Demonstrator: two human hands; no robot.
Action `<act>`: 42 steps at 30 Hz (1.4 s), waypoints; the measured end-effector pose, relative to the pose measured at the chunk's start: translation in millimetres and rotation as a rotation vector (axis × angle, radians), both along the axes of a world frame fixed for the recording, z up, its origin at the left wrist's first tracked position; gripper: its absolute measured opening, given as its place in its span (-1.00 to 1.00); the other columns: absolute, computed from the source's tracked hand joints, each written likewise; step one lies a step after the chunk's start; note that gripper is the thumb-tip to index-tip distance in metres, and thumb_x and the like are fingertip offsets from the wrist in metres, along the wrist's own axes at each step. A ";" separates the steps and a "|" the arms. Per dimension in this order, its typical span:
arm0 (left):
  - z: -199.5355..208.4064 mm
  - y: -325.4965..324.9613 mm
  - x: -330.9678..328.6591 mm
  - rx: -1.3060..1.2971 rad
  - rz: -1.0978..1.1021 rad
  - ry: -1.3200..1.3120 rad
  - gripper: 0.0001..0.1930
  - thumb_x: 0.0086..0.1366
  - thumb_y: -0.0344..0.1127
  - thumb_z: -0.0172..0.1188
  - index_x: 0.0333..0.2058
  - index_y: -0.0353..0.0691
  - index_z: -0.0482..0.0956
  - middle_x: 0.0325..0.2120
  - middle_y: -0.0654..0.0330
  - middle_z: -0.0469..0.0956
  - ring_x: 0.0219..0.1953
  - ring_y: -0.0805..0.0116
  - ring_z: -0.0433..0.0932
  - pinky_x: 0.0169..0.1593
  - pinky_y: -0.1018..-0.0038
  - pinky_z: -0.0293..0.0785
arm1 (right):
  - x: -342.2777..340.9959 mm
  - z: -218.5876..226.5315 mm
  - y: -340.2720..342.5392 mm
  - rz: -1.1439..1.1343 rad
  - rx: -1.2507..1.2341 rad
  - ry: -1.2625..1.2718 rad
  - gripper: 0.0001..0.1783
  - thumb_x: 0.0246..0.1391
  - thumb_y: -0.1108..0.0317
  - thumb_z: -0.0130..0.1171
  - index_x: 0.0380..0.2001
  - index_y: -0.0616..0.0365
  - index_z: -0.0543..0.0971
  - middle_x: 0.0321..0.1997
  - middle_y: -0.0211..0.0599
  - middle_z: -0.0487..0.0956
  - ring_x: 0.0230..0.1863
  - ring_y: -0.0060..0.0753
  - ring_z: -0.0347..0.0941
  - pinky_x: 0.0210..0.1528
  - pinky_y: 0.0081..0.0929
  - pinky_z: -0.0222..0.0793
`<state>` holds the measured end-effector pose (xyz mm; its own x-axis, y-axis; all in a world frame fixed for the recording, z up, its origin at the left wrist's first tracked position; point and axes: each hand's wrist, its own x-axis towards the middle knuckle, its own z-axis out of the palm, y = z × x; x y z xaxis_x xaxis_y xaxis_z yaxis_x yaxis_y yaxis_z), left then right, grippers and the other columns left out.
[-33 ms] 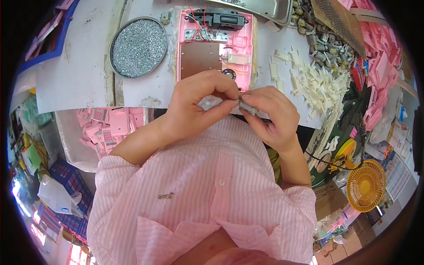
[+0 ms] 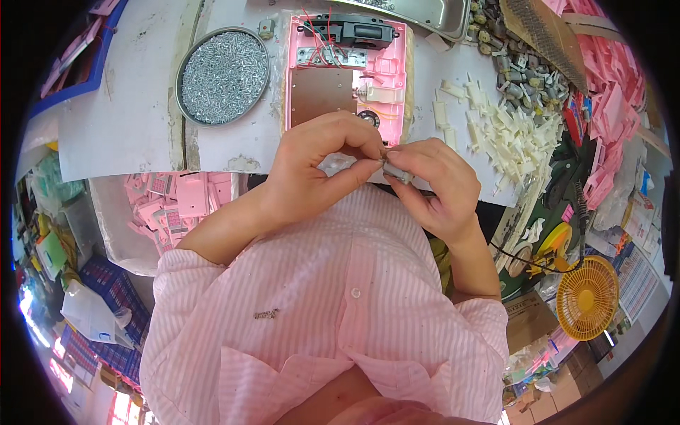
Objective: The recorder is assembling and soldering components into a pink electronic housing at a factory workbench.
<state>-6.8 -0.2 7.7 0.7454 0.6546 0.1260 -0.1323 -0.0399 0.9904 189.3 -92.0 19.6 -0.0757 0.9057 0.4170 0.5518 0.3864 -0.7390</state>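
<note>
Both hands, left hand (image 2: 319, 170) and right hand (image 2: 432, 185), are pinching a small grey motor (image 2: 398, 172); the open pink casing (image 2: 347, 74) is waiting mid-table, unfinished.

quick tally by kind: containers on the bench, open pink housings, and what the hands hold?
Round tray of screws: 1
Steel tray: 1
Open pink housing: 1
Small metal part, held between left hand and right hand: 1
Total: 4
</note>
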 end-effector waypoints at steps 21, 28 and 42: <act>-23.0 87.8 16.4 0.692 0.575 0.563 -0.71 0.00 -0.08 0.47 -0.43 -0.15 0.69 -0.36 0.30 0.56 -0.23 0.23 0.53 -0.18 0.24 0.31 | 38.2 -11.3 87.9 -0.129 -0.183 -0.291 -0.68 -0.13 0.30 0.43 -0.22 0.05 0.71 -0.10 -0.27 0.53 0.01 -0.08 0.31 0.10 -0.25 0.28; -21.2 85.4 23.8 0.891 0.640 0.555 -0.81 0.04 -0.30 0.46 -0.45 -0.26 0.66 -0.38 0.22 0.58 -0.42 0.34 0.50 -0.32 0.45 0.43 | 39.2 -8.9 94.9 -0.156 -0.295 -0.313 -0.69 -0.14 0.26 0.43 -0.25 0.06 0.73 -0.17 -0.25 0.55 -0.01 -0.08 0.32 0.09 -0.27 0.28; -12.8 90.3 13.3 0.356 0.482 0.204 -0.84 0.10 -0.32 0.43 -0.42 -0.30 0.69 -0.40 0.20 0.62 -0.35 0.31 0.57 -0.26 0.45 0.47 | 11.6 4.9 94.5 -0.167 0.074 -0.442 -0.74 -0.22 0.29 0.42 -0.37 0.09 0.68 -0.25 -0.33 0.54 -0.12 -0.10 0.33 -0.04 -0.24 0.31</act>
